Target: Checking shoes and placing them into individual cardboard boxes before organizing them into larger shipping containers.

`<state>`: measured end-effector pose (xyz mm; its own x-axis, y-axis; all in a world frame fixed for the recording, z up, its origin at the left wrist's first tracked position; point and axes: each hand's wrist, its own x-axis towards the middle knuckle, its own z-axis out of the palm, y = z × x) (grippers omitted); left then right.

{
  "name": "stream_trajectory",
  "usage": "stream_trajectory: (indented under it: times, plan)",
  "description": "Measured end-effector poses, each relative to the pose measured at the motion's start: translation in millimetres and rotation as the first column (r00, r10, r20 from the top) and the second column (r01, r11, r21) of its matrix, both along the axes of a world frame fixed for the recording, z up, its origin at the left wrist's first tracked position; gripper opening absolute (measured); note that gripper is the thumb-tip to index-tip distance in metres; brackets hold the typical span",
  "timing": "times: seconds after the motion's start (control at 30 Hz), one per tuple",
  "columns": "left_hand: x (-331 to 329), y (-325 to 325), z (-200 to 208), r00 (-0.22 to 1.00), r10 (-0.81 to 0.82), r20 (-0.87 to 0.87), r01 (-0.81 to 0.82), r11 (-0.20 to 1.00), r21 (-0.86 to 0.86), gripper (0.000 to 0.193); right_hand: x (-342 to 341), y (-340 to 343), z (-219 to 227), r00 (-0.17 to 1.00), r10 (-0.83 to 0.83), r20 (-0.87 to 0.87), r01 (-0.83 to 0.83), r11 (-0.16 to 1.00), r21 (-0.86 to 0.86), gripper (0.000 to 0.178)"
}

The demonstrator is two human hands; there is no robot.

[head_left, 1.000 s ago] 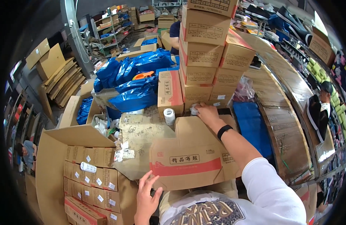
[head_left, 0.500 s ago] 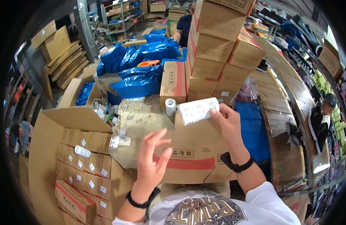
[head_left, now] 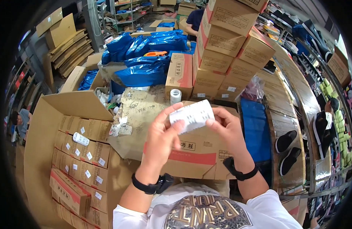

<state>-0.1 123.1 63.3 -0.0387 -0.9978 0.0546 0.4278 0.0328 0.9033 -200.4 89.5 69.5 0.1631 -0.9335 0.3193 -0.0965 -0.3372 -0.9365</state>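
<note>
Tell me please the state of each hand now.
Left hand: holding the white roll by its left end.
Right hand: holding its right end.

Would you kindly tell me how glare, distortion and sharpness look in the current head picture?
In the head view, white glare streaks the blue bags; in the same view, the edges of the brown boards at right bend, and print on the held white roll looks soft.

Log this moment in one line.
left hand: holds white roll; right hand: holds same roll; beneath: brown carton; beyond: second roll, upright
</note>
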Motion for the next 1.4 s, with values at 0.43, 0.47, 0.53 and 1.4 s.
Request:
stream_trajectory:
  times: [0.43,0.47,0.53,1.4]
  plan:
    - [5.8,4.2,18.2,0.993,-0.106,0.046,0.108,0.993,-0.048,0.041,-2.3,-0.6,16.9,0.99,0.064,0.124,-0.088,0.977,0.194,0.017]
    - [2.7,5.1,19.5,0.995,-0.062,0.077,0.068,0.995,-0.076,0.04,-1.9,-1.0,16.0,0.993,0.047,0.109,-0.066,0.981,0.181,0.017]
    - [-1.8,4.4,18.6,0.994,-0.019,0.107,0.032,0.992,-0.123,0.039,1.3,1.6,20.2,0.993,0.035,0.112,-0.054,0.983,0.173,0.016]
    - [0.5,13.1,16.0,0.969,0.024,0.246,0.012,0.99,-0.144,0.025,5.2,4.7,43.7,0.767,-0.435,-0.472,-0.098,0.647,-0.756,0.018]
